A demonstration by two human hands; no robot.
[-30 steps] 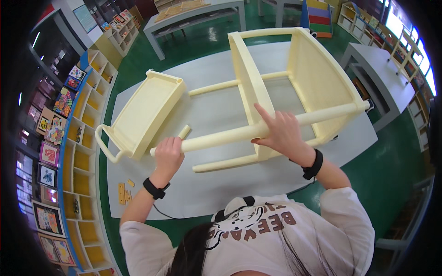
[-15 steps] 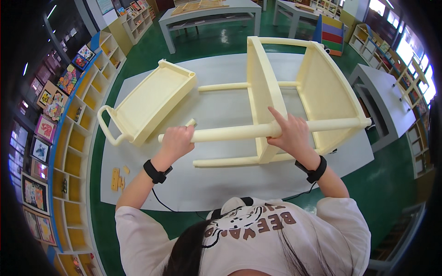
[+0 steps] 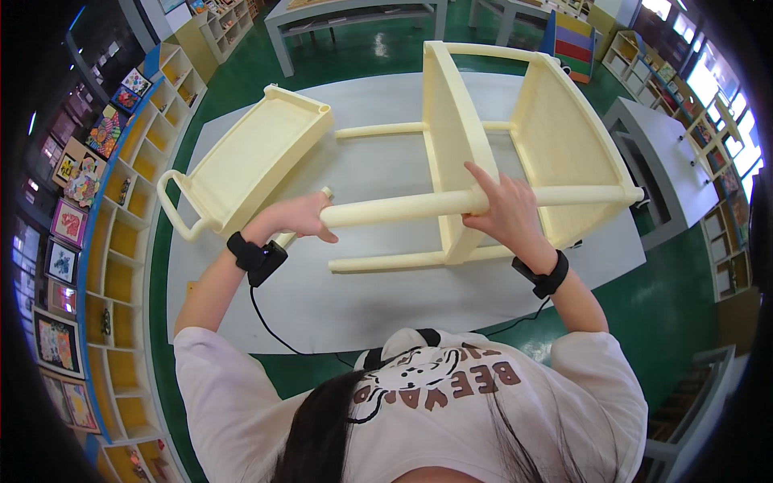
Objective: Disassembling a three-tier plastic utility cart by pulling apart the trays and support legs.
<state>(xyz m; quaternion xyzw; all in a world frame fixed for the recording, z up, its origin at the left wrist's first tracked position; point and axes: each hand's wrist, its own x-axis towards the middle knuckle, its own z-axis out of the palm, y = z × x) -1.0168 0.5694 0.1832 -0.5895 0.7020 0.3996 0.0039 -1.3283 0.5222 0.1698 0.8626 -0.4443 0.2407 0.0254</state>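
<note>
A cream plastic cart frame (image 3: 457,153) lies on its side on the grey-white table (image 3: 386,310). Its nearest raised leg (image 3: 394,208) runs crosswise between my hands. My left hand (image 3: 299,216) cups the leg's left end, with the thumb below it and the other fingers partly hidden. My right hand (image 3: 507,208) wraps the same leg where it meets the middle shelf, index finger stretched out. Partly behind my left hand is a short cream rod (image 3: 284,240). To the left rests a cream tray (image 3: 258,157) with a curved handle (image 3: 172,208).
Black straps with cables circle both wrists. A long shelf unit (image 3: 125,282) with framed pictures lines the left. Another grey table (image 3: 660,149) stands at right, and a striped board (image 3: 573,48) stands beyond the work table.
My left hand has loosened from a wrapped grip and shifted to the leg's end, its wrist turned. My right hand keeps its place on the leg. The whole view has shifted slightly.
</note>
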